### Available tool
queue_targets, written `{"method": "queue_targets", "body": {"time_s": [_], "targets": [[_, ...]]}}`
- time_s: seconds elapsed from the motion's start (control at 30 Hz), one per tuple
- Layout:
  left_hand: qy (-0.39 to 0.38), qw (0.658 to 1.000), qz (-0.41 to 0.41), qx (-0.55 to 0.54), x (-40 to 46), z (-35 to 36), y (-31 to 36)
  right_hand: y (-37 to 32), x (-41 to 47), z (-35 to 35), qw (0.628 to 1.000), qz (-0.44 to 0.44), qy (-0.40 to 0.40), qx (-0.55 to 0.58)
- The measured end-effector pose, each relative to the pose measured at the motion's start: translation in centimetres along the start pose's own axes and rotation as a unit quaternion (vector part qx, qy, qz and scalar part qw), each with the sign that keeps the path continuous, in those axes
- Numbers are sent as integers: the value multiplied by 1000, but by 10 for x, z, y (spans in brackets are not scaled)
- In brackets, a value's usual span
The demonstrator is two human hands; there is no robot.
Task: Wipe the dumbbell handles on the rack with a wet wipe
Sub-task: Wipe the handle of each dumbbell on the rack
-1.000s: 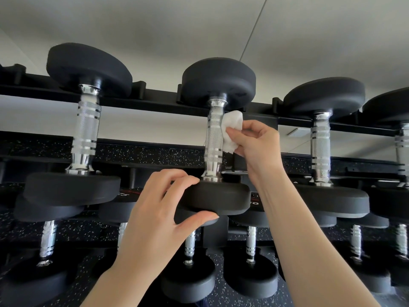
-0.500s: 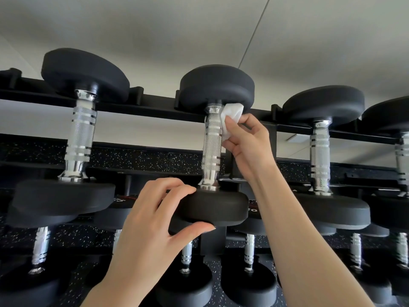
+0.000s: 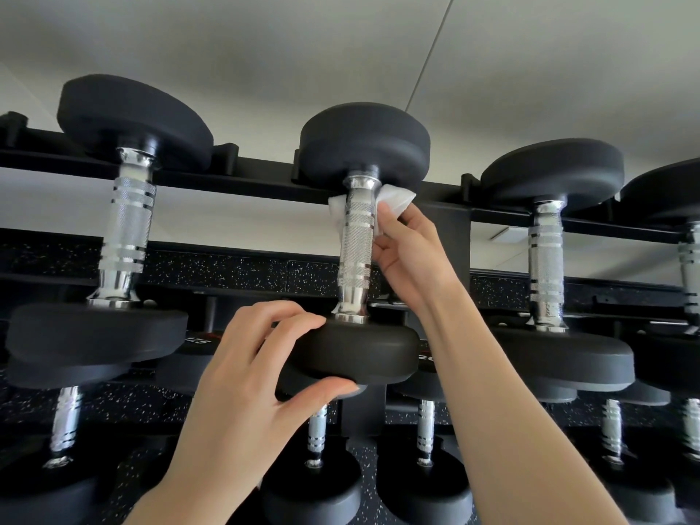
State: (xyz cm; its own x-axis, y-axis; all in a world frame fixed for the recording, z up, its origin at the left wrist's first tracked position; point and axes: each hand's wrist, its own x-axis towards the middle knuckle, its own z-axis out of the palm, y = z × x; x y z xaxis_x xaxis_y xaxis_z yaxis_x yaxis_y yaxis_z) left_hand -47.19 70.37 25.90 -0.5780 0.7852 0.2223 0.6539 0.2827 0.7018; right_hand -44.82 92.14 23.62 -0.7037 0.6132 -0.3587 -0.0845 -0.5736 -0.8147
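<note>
- Here, in the head view, my right hand (image 3: pixel 411 255) pinched the wet wipe (image 3: pixel 394 200) against the far end of the middle dumbbell's handle (image 3: pixel 356 240), thumb and fingers curled on the cloth; a corner of white showed on the handle's left side, so the wipe lay partly round its back.
- My left hand (image 3: pixel 242 377) gripped the near head (image 3: pixel 356 354) of that dumbbell, fingers curled over its top edge, thumb under its rim.
- The middle dumbbell sat in the top row of the rack (image 3: pixel 257 180), with a left neighbour (image 3: pixel 128 229) and a right neighbour (image 3: pixel 545 259) beside it, and more dumbbells in the row below.
- What mattered for the stroke: the handle's long axis ran from the far head (image 3: pixel 363 142) toward me, near upright in the picture, and it lay just left of my right hand, touching the wipe.
- I judged that the next stroke had to travel along that axis toward my left hand, which was nearer the unwiped end but held no cloth.
- I judged that the neighbours' handles waited, each well apart from both hands.
</note>
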Motion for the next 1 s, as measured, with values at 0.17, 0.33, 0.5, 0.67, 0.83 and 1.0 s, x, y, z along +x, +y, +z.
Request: {"method": "queue_targets", "body": {"time_s": [0.17, 0.33, 0.5, 0.67, 0.83, 1.0], "targets": [[4, 1000, 3, -1, 0, 0, 0, 1, -9, -5, 999, -23, -18, -41], [5, 1000, 5, 3, 0, 1, -2, 2, -20, -11, 996, -11, -43, -75], [0, 1000, 7, 8, 0, 1, -3, 10, -39, -24, 991, 38, -70, -105], [1, 1000, 14, 7, -1, 1, -5, 5, -48, -28, 979, 60, -94, -169], [7, 1000, 22, 3, -1, 2, -5, -1, -58, -26, 950, 45, -117, -285], [9, 1000, 29, -1, -1, 2, -5, -12, -63, -25, 901, 16, -121, -417]]}}
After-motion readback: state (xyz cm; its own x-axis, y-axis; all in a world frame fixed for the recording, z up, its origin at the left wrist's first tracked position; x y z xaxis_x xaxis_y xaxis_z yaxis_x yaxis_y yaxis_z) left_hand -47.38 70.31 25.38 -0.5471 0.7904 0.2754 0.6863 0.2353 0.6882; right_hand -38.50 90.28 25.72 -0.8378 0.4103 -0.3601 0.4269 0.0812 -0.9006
